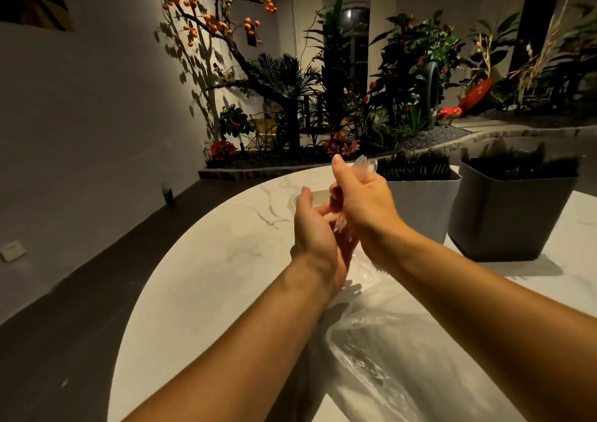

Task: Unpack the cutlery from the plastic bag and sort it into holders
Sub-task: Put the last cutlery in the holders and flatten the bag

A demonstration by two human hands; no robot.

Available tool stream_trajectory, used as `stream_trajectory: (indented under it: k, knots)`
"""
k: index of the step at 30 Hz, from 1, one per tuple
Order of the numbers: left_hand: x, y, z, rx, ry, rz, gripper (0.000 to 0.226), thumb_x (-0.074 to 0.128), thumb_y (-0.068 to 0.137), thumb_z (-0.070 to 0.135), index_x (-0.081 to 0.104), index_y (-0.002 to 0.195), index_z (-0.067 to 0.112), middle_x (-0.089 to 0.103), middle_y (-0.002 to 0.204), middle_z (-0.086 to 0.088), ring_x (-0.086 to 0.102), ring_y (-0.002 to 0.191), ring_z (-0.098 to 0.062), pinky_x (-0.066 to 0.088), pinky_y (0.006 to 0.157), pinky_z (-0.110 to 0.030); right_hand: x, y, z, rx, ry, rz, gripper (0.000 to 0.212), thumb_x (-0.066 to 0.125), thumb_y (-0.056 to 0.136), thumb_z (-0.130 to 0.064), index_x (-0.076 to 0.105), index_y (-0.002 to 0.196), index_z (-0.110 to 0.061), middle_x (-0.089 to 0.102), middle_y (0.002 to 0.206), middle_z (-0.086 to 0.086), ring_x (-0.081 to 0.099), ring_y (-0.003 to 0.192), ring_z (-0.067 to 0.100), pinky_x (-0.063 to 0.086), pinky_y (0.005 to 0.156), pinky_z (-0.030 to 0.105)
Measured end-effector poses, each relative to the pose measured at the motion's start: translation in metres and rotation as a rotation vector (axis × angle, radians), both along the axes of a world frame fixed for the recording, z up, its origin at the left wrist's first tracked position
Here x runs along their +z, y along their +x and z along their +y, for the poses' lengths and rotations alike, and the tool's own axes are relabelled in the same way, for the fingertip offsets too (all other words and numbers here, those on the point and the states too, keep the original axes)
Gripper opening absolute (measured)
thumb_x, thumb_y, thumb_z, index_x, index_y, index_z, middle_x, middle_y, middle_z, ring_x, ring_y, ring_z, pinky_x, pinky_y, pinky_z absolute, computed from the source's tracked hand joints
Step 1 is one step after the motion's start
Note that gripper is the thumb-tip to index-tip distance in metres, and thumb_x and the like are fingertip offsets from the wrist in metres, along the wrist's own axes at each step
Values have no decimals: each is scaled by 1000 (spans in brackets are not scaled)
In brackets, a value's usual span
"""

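Note:
My right hand grips a small bundle of clear plastic cutlery above the marble table; the tips stick out above my fist. My left hand is held against the lower end of that bundle, palm turned inward with fingers relaxed. A large clear plastic bag lies crumpled on the table below my forearms. Just right of my hands stands a light grey holder filled with dark cutlery. A dark grey holder with more dark cutlery stands further right.
The table's curved edge runs from far centre down to the left, with dark floor beyond. A shallow clear dish lies on the table behind my left hand. A planter bed with plants and a tree fills the background.

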State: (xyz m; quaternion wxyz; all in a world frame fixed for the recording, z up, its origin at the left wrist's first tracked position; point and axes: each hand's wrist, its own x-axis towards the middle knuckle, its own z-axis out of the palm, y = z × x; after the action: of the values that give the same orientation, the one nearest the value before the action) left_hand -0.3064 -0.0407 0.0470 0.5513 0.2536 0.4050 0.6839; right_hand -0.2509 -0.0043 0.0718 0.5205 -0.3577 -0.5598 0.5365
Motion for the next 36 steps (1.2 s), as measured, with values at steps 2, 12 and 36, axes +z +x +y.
stream_trajectory:
  k: [2,12,36]
  knots:
    - [-3,-2,-1,27,-33,345,38,39,96,34,67,88,8,72,96,-14,68,96,-27,51,101,-55,3,6,5,-89,6,-94,48,51,98,-51,57,79,-7,55,72,-2,52,68,13,38,60,27]
    - [8,-24,-12,-392,115,1132,35,43,106,13,30,138,18,58,102,-4,61,88,-15,58,86,-40,6,9,5,-1,34,-360,51,40,100,-56,56,85,-10,61,78,8,53,63,13,43,55,27]
    - [29,-71,44,-184,111,1017,26,38,103,13,58,85,10,65,85,-6,56,81,-17,43,78,-32,53,8,54,232,587,-692,19,53,100,-8,65,100,-23,66,90,-13,60,73,-10,46,66,13]
